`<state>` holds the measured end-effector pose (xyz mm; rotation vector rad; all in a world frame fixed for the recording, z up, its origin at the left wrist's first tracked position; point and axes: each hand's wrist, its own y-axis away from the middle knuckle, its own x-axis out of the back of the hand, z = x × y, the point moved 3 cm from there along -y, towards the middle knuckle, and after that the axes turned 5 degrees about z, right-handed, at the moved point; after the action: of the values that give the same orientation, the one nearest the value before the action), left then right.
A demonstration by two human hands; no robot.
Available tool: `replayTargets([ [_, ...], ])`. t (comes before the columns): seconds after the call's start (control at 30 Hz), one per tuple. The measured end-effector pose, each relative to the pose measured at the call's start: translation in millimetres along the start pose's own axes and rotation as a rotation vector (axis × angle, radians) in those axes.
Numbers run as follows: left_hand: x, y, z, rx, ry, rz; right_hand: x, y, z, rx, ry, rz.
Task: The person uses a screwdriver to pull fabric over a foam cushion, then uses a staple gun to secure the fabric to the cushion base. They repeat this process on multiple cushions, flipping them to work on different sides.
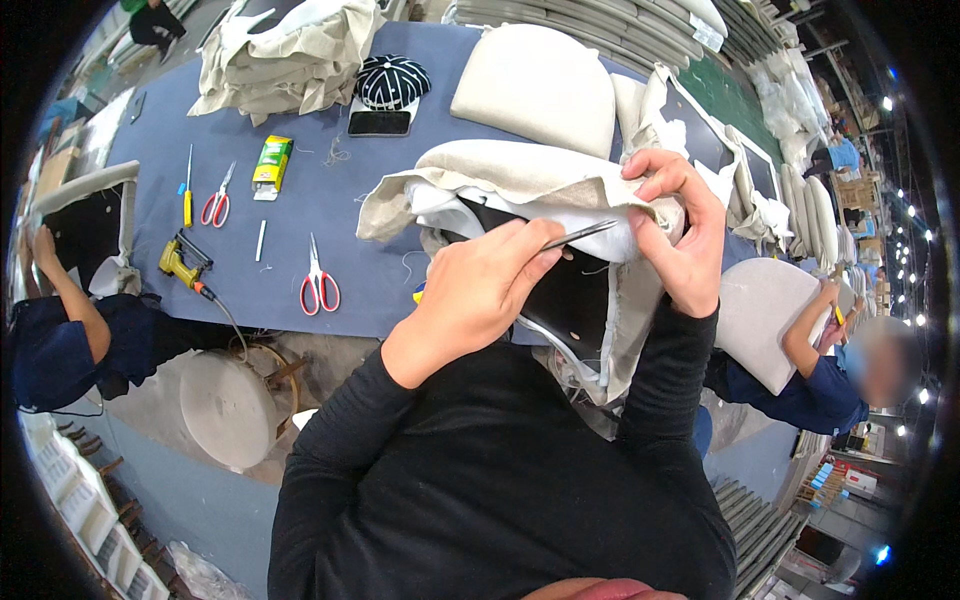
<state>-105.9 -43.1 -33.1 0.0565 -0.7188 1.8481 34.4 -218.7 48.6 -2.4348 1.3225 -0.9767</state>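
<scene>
My left hand [480,290] grips a thin grey metal tool [582,234] whose tip points right against the white lining of a chair seat part. That part [575,300] has a black shell wrapped in beige fabric [500,170] and stands tilted at the table's near edge. My right hand [680,230] pinches the beige fabric edge at the upper right, just above the tool's tip. Both my sleeves are black.
On the blue table [300,270] lie two red-handled scissors [318,285] [216,203], a yellow staple gun [180,262], a yellow-handled tool [187,190], a green-yellow box [271,163], a cap [392,82], a phone [379,123], folded fabric [285,55] and a beige cushion [535,85]. People work at left [60,340] and right [810,380]. A round stool [230,410] stands below.
</scene>
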Motion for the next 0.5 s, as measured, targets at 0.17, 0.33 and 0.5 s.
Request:
replayTargets([
  [0.17,-2.8,5.5,-5.5,0.131,-0.075,-0.062,-3.7,-1.4,2.4,0.016,-0.010,0.053],
  [0.33,-5.1,1.7,-9.4,0.110,-0.129,-0.022,-7.6,-6.6,2.8,0.006,0.016,0.065],
  [0.5,-5.0,0.5,-10.6,0.141,-0.167,-0.011,-12.0,-11.0,3.2,-0.006,-0.001,0.093],
])
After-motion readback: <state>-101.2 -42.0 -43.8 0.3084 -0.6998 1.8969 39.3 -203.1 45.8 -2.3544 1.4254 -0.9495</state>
